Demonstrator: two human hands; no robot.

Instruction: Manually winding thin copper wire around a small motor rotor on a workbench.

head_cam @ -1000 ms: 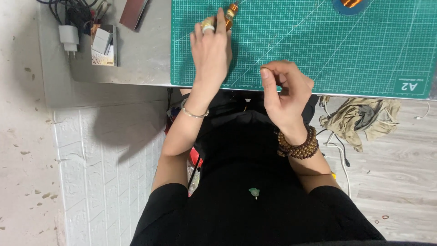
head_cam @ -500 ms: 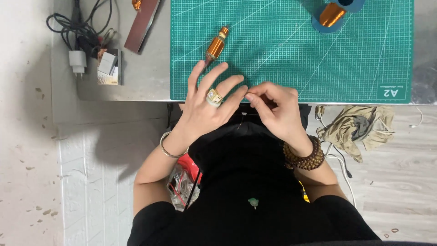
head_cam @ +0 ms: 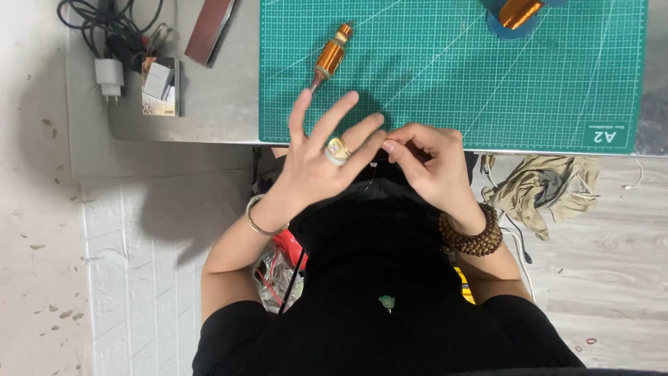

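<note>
- Both hands meet at the near edge of the table, above the person's black-clothed lap.
- The right hand [head_cam: 431, 163] has thumb and forefinger pinched together on something too fine to identify; a thin dark thread or wire [head_cam: 370, 179] hangs just below the pinch.
- The left hand [head_cam: 323, 163] has fingers spread and raised, fingertips touching the right hand's pinch. It carries a gold ring [head_cam: 338, 150]; whether it grips anything cannot be determined.
- A metal bangle [head_cam: 259, 223] sits on the left wrist; a brown wooden bead bracelet [head_cam: 474, 237] on the right.
- An orange, copper-coloured wound spool with a thin tip [head_cam: 329, 57] lies on the green gridded cutting mat [head_cam: 452, 76], just beyond the left fingertips, not touched.
- A second copper-coloured coil [head_cam: 518, 12] sits on a blue round base [head_cam: 502, 26] at the mat's far edge.
- Left of the mat, on the grey tabletop [head_cam: 209, 97]: a small open box [head_cam: 160, 87] holding pale items, a white charger plug [head_cam: 109, 75], tangled black cables [head_cam: 115, 28], a brown flat strip [head_cam: 210, 29].
- A crumpled beige cloth [head_cam: 546, 191] lies on the floor to the right.
</note>
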